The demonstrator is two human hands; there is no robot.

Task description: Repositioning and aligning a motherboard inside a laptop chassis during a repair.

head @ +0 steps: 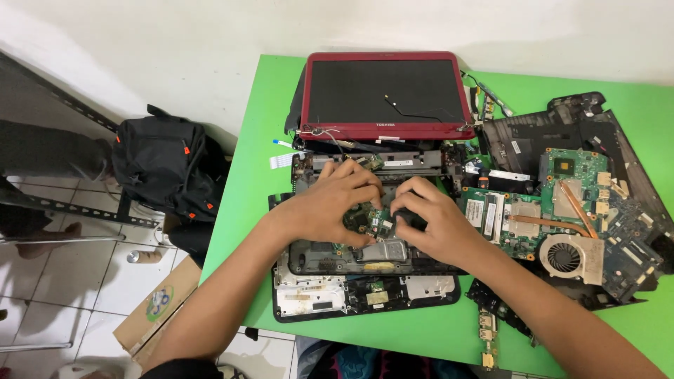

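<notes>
I have both hands on the green circuit board (pixel 368 221) in the opened laptop base (pixel 316 256): left hand (pixel 330 203) fingers curled onto it, right hand (pixel 428 224) fingers clamped around a dark part at its edge. I judge this the board-freeing step; next calls for a careful, level lift.

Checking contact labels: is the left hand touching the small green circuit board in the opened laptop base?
Touching. The head view shows the left hand with its fingers pressed on the small green circuit board.

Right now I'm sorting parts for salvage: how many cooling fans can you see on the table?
1. The round cooling fan sits on the motherboard at the table's right side, beside the right hand. Others may be hidden under the hands or stacked parts.
</notes>
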